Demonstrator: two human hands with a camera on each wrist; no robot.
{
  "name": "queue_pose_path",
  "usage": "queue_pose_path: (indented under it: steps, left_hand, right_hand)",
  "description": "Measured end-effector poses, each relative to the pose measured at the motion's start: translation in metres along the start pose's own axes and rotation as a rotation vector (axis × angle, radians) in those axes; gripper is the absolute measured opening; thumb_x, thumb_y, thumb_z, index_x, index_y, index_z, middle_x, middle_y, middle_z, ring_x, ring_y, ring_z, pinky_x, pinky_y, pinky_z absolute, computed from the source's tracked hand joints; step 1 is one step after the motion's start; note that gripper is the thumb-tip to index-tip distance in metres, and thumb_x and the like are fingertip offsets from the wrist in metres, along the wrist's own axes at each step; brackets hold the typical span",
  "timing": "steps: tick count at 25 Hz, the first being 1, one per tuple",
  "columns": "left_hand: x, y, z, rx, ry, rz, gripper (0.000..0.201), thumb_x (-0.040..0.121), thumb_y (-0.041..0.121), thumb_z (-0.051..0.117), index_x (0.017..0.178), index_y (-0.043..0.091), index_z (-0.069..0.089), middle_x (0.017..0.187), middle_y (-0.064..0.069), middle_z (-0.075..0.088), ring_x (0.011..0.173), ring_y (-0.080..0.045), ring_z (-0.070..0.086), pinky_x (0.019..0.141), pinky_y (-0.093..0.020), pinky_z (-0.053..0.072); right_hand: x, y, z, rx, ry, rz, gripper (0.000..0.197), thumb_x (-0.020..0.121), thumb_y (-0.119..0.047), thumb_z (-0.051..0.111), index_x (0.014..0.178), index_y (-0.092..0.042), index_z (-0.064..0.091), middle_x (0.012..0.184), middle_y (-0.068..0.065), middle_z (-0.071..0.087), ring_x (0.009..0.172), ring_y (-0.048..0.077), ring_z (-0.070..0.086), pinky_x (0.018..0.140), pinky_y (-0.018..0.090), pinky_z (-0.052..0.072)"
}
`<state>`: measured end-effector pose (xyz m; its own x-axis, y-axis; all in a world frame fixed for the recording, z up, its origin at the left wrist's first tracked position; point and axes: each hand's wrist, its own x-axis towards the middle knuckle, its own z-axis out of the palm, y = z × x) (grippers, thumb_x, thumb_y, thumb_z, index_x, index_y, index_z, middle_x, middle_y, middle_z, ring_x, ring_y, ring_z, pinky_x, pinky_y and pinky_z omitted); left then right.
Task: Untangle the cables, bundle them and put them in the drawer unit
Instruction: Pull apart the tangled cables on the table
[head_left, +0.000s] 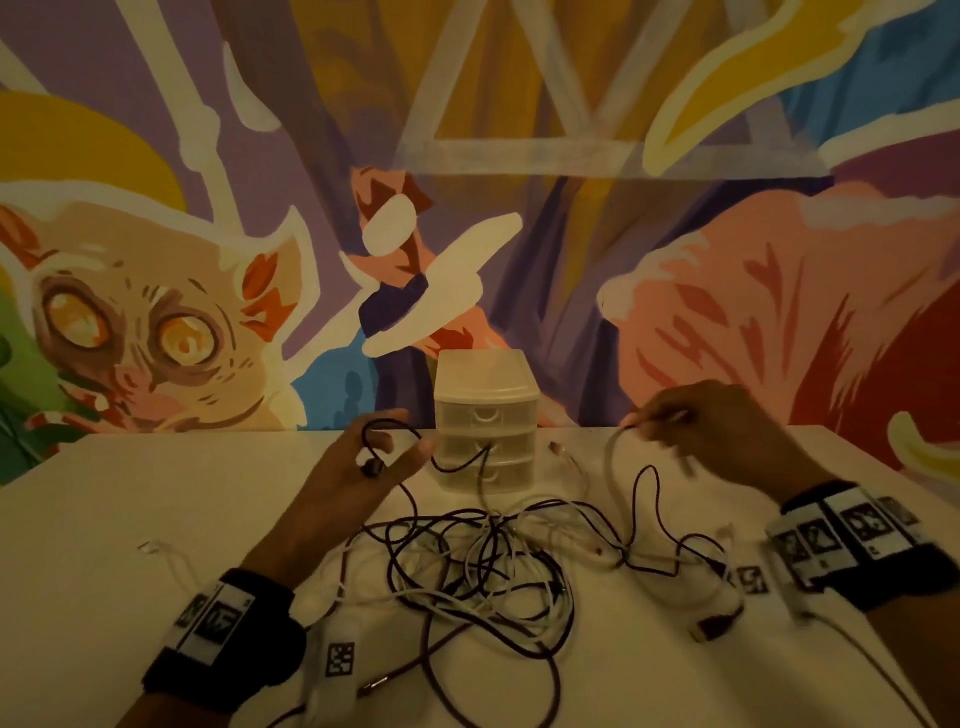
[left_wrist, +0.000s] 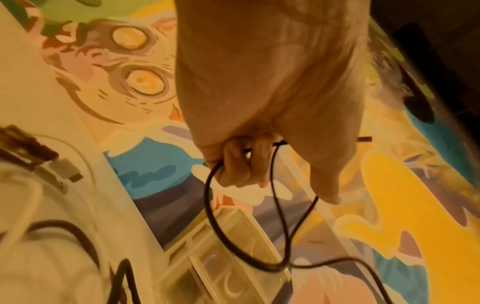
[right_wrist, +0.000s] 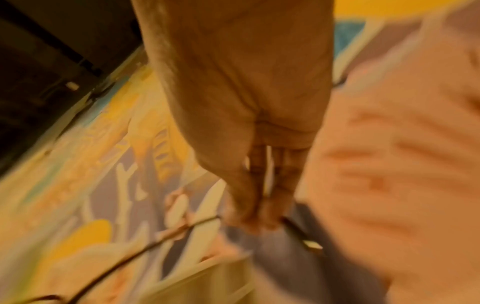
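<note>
A tangle of dark and white cables (head_left: 483, 561) lies on the white table (head_left: 130, 519) in front of a small translucent drawer unit (head_left: 485, 421) with three shut drawers. My left hand (head_left: 363, 467) is raised left of the unit and grips a loop of black cable (left_wrist: 259, 242) in its curled fingers (left_wrist: 233, 164). My right hand (head_left: 701, 431) is lifted right of the unit and pinches a thin dark cable (right_wrist: 155, 242) near its plug end (right_wrist: 311, 244); the right wrist view is blurred.
A painted mural wall (head_left: 467, 208) rises right behind the table. Loose connectors lie at the right (head_left: 714, 623) and near the front (head_left: 376, 686) of the pile. A thin white cable (head_left: 166, 556) lies apart at the left. Both wrists wear marker bands.
</note>
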<state>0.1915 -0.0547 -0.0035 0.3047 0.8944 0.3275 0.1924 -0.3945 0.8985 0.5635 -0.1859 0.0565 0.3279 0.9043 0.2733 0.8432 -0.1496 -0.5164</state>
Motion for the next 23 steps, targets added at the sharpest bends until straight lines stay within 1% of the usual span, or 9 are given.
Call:
queue_pose_path:
  steps: [3,6,8,9,11,13,15,18,23]
  left_hand:
    - [0.001,0.006,-0.003,-0.143,-0.051,-0.040,0.041,0.089,0.050,0.080,0.128,0.048,0.066,0.105,0.003,0.061,0.066,-0.007,0.049,0.064,-0.028,0.042]
    - [0.001,0.022,0.014,-0.191,-0.111,-0.008,0.017,0.097,0.037,0.076,0.114,0.035,0.076,0.084,0.016,0.062,0.065,-0.008,0.046,0.063,-0.027,0.039]
    - [0.000,0.032,0.025,-0.281,-0.153,-0.027,0.005,0.099,0.027,0.074,0.103,0.025,0.075,0.080,0.011,0.058,0.062,-0.008,0.042,0.060,-0.025,0.035]
    - [0.000,0.035,0.029,-0.386,-0.177,-0.055,0.003,0.099,0.023,0.072,0.096,0.022,0.074,0.081,0.003,0.054,0.060,-0.009,0.037,0.057,-0.025,0.030]
    - [-0.001,0.042,0.025,-0.611,-0.166,-0.134,0.015,0.098,0.022,0.068,0.084,0.020,0.066,0.074,-0.002,0.039,0.056,-0.009,0.029,0.054,-0.025,0.025]
    - [-0.002,0.048,0.012,-0.720,-0.052,-0.178,0.029,0.104,0.036,0.062,0.078,0.022,0.057,0.066,0.004,0.030,0.052,-0.007,0.026,0.050,-0.023,0.024]
    - [-0.003,0.048,-0.011,-0.767,0.117,-0.180,0.040,0.106,0.052,0.057,0.077,0.025,0.052,0.062,0.008,0.029,0.050,-0.006,0.025,0.048,-0.021,0.027]
    - [0.001,0.034,-0.047,-0.954,0.262,-0.208,0.046,0.102,0.062,0.047,0.078,0.024,0.045,0.067,0.006,0.030,0.054,-0.011,0.026,0.053,-0.025,0.026]
    - [0.005,0.011,-0.049,-0.864,0.215,-0.279,0.031,0.113,0.032,0.043,0.084,0.022,0.046,0.070,0.006,0.032,0.051,-0.009,0.030,0.049,-0.021,0.031]
  right_hand:
    - [-0.001,0.015,-0.025,-0.412,0.048,0.145,0.037,0.105,-0.019,0.064,0.141,-0.017,0.066,0.137,0.012,0.070,0.112,0.026,0.068,0.098,0.036,0.052]
    - [-0.023,-0.039,0.010,-0.035,-0.160,-0.199,0.049,0.098,-0.060,0.059,0.141,-0.038,0.063,0.137,-0.025,0.064,0.119,-0.007,0.060,0.103,0.010,0.042]
    - [-0.043,-0.079,0.045,0.093,-0.344,-0.318,0.064,0.089,-0.072,0.063,0.147,-0.051,0.045,0.133,-0.046,0.049,0.118,-0.026,0.046,0.100,-0.002,0.034]
    - [-0.043,-0.087,0.066,0.096,-0.375,-0.351,0.073,0.086,-0.073,0.067,0.150,-0.052,0.038,0.140,-0.045,0.046,0.124,-0.025,0.044,0.107,0.002,0.033]
    - [-0.040,-0.094,0.098,0.029,-0.355,-0.385,0.069,0.088,-0.070,0.070,0.147,-0.039,0.052,0.147,-0.023,0.058,0.133,-0.002,0.054,0.114,0.023,0.039]
    - [-0.035,-0.088,0.110,0.111,-0.385,-0.365,0.036,0.098,-0.057,0.067,0.111,-0.025,0.076,0.113,-0.009,0.077,0.104,0.009,0.071,0.096,0.027,0.053]
    - [-0.033,-0.081,0.107,0.288,-0.449,-0.322,0.036,0.103,-0.050,0.063,0.089,-0.020,0.076,0.090,-0.008,0.079,0.073,0.010,0.073,0.075,0.025,0.058]
    - [-0.032,-0.063,0.081,0.369,-0.417,-0.259,0.040,0.103,-0.055,0.061,0.080,-0.025,0.074,0.075,-0.008,0.071,0.060,0.012,0.062,0.064,0.028,0.054]
    - [-0.023,-0.020,0.029,0.056,-0.140,-0.366,0.033,0.103,-0.061,0.052,0.088,-0.042,0.075,0.067,-0.004,0.065,0.062,0.021,0.061,0.064,0.035,0.051]
